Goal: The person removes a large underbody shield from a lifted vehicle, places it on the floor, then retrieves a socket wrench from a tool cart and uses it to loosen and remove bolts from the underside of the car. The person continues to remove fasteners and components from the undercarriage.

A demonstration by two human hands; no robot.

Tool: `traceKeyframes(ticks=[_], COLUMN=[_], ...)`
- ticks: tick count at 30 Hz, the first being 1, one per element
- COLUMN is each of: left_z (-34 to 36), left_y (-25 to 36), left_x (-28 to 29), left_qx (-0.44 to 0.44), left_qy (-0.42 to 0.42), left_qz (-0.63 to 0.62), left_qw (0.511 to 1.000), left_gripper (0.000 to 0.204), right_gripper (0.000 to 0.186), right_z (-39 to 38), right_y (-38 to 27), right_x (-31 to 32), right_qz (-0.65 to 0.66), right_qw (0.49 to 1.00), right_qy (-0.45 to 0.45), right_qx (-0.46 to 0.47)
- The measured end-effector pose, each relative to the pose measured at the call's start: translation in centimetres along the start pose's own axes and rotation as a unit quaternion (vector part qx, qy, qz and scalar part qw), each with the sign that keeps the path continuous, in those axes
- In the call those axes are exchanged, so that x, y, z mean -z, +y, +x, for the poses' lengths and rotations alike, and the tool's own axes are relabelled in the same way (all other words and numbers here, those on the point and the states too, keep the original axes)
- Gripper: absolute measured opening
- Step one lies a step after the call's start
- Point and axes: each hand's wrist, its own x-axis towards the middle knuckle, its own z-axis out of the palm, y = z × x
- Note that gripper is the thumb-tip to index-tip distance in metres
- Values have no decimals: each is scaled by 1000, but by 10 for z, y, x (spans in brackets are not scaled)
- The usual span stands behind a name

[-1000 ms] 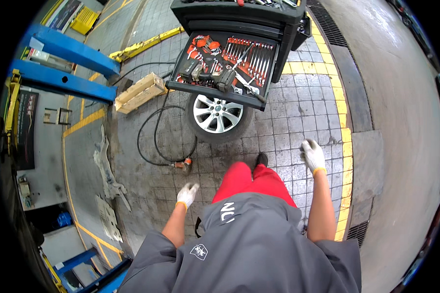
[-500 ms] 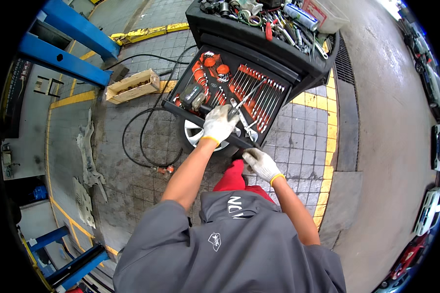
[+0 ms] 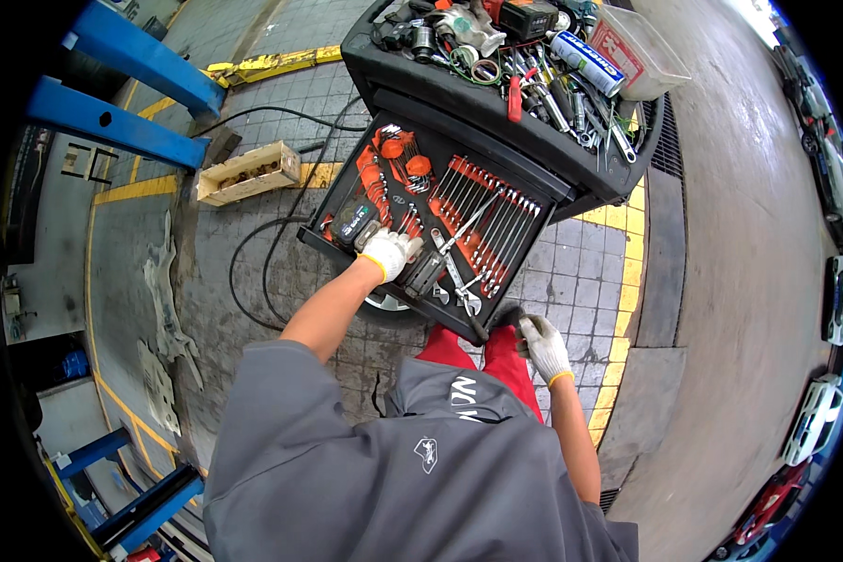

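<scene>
My left hand [image 3: 390, 255], in a white knit glove with a yellow cuff, is inside the open drawer [image 3: 311, 242] of a black tool cart. Its fingers curl down beside a black battery-like block [image 3: 351, 221]; what they grip is hidden. Right of that hand lies a black boxy object [image 3: 422, 273], with a long slim metal tool [image 3: 471, 223] beyond it. An adjustable wrench [image 3: 468, 298] is near the drawer's front edge. Outside the drawer, by my red trouser leg, hangs my gloved right hand [image 3: 545, 348], fingers bent in; I cannot make out anything they hold.
Rows of wrenches [image 3: 510, 229] in orange holders fill the drawer's right side; orange hex-key sets [image 3: 393, 150] lie at its back left. Loose tools and a spray can [image 3: 586, 64] crowd the cart top. On the floor are a wooden box [image 3: 249, 174], a black hose [image 3: 235, 281] and a wheel [image 3: 384, 303].
My left hand has moved left, away from the long metal tool, toward the black block. My right hand has drawn back and to the right, away from the drawer front.
</scene>
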Motion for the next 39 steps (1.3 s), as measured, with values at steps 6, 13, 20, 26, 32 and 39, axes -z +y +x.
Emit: traceKeyframes(ticks=[6,13,20,26,32,39], left_z=[-7,-74,-161,-226,-273,-251], left_y=[-1,56,142,203,227,229], left_x=[-9,83,172,107,115,109], left_qx=[4,-23,42,186,140,430], left_qy=[69,144,111,84,272,360], left_qz=[-35,-117,-367,-796,-518,-668], left_qw=[997,982,923,570,799,489], left_gripper=[29,50,75,71,63,21], right_gripper=[39,69,60,40,27,26], right_z=[24,29,29,9,72,158], right_y=[-40,-146,-219,-210,-204,-198], right_x=[9,1,-2,1,39,-23], right_qz=[-114,-318,-377,-312,-410,170], right_qw=[990,812,572,546,675,974], right_qy=[-57,-17,-309,-430,-316,-141], right_qx=[63,489,660,648,526,54])
